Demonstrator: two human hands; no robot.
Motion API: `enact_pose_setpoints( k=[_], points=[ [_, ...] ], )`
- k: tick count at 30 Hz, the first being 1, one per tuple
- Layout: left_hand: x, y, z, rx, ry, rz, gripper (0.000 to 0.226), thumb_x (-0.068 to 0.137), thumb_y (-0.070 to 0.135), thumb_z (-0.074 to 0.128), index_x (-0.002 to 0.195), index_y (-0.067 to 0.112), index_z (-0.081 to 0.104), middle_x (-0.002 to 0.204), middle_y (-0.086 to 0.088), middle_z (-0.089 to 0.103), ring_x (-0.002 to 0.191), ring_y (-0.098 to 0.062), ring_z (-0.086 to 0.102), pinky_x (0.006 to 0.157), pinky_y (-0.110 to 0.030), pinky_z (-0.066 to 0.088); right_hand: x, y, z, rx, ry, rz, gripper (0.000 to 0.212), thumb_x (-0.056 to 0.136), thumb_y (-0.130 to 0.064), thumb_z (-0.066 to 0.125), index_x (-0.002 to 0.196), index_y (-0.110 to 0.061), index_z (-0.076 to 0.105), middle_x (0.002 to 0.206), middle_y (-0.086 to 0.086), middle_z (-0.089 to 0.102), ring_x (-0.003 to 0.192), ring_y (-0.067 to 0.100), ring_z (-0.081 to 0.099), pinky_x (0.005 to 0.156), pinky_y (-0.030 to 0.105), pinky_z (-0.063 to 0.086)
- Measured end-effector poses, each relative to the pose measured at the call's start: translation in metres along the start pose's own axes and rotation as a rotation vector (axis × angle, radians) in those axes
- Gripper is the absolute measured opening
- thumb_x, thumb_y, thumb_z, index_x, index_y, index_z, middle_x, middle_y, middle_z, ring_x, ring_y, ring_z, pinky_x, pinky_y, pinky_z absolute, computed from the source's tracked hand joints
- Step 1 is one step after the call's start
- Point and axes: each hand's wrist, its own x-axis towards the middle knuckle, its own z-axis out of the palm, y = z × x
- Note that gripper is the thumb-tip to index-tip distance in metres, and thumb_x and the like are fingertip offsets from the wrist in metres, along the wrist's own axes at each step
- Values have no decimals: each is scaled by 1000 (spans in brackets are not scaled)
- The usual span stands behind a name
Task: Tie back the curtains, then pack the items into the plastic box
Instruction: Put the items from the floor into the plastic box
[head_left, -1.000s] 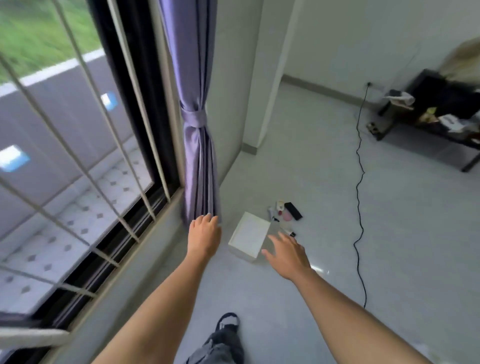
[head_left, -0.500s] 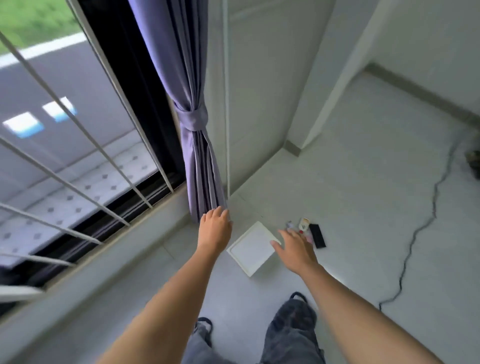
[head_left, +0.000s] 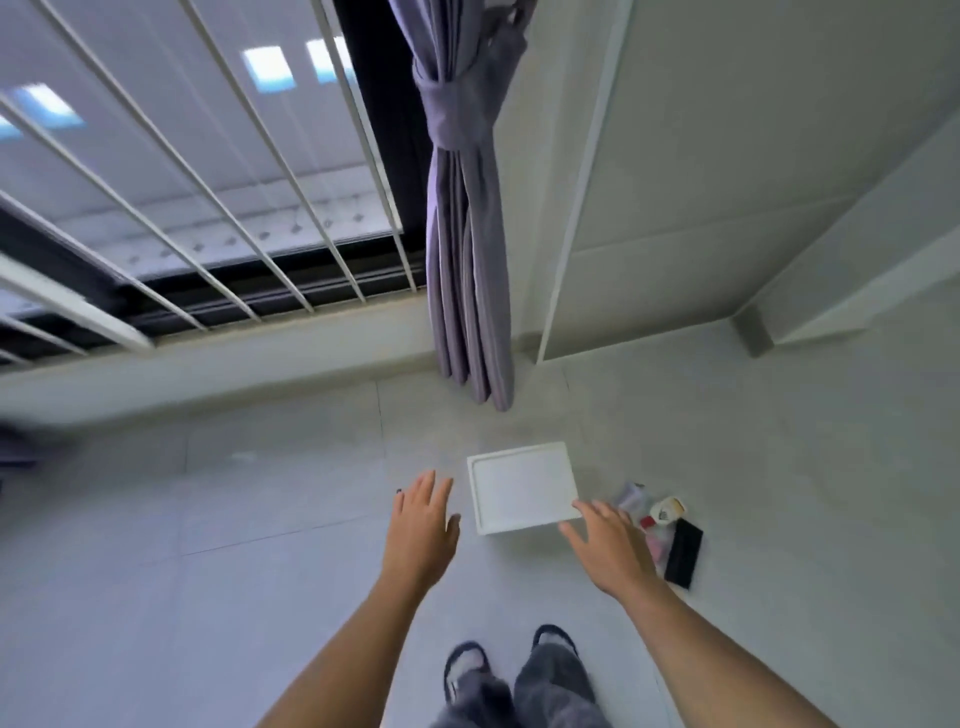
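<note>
A purple curtain (head_left: 465, 270) hangs by the window, bound with a knotted tie-back (head_left: 451, 111) of the same cloth. On the floor below it lies a white plastic box (head_left: 522, 486) with its lid on. Beside the box on the right lies a small heap of items (head_left: 657, 525), among them a black flat object (head_left: 683, 552) and a small white container (head_left: 667, 509). My left hand (head_left: 423, 522) hovers with spread fingers just left of the box. My right hand (head_left: 608, 545) is spread over the box's near right corner, partly covering the items. Both hold nothing.
White window bars (head_left: 218, 171) and a low sill (head_left: 208, 358) run along the left. A wall corner and a white pipe (head_left: 587, 176) stand right of the curtain. My feet in sandals (head_left: 514, 670) are on the grey tiled floor below the hands.
The view has tilted down and come closer to the floor. Both hands have dropped from curtain-hem height towards the white box, one on each side of it.
</note>
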Motion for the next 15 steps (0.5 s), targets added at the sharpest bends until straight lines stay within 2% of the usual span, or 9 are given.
enact_pose_setpoints(
  k=[3, 9, 13, 15],
  points=[
    [36, -8, 70, 19, -9, 8, 56, 96, 22, 46, 148, 17, 24, 158, -8, 15, 146, -23, 12, 118, -39, 8, 55, 37, 49, 37, 24, -33, 52, 97, -50, 40, 142, -23, 41, 143, 1, 46, 131, 23, 40, 104, 36, 37],
    [133, -32, 246, 64, 27, 34, 60, 97, 23, 44, 150, 11, 17, 159, -10, 9, 147, -26, 8, 119, -43, 9, 193, 117, 173, 115, 110, -76, 54, 96, -40, 50, 141, -11, 41, 145, 11, 45, 132, 28, 41, 108, 36, 33],
    [195, -62, 342, 205, 82, 114, 67, 97, 26, 44, 151, 10, 8, 160, -10, -1, 147, -28, 2, 119, -46, 9, 269, 149, 240, 220, 190, -66, 66, 96, -44, 49, 149, -11, 26, 154, 9, 31, 140, 26, 32, 112, 37, 29],
    [223, -80, 378, 136, 155, 75, 71, 97, 33, 45, 151, 8, 7, 159, -13, -3, 147, -30, 2, 119, -46, 10, 298, 158, 272, 246, 230, -102, 70, 95, -47, 48, 150, -12, 23, 156, 6, 28, 141, 24, 31, 112, 35, 28]
  ],
)
